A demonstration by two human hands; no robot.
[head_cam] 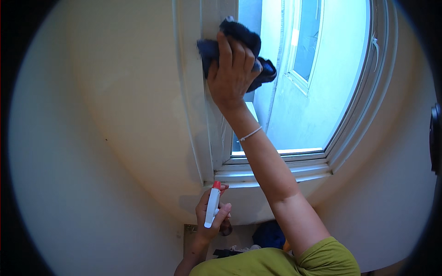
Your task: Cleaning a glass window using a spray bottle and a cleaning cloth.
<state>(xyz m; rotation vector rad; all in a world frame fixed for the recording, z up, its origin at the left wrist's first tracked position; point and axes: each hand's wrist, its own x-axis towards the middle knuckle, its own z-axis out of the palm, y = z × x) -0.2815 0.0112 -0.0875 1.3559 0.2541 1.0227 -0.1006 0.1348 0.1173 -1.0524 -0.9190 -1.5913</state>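
My right hand (234,69) presses a dark blue cloth (243,34) against the left side of a white window frame (215,103), at the edge of the glass. The cloth is bunched under my fingers, with folds hanging out to the right. Lower down, my left hand (207,214) is wrapped around a spray bottle with a white trigger head (212,208) and a red nozzle. The bottle's body is mostly hidden by the hand. It is held just below the left corner of the windowsill (241,184).
Pale walls (131,103) flank the window. A white window handle (375,51) is on the frame's right side. Below the sill lie a dark blue item (269,234) and other partly hidden things. A dark object (435,138) shows at the far right edge.
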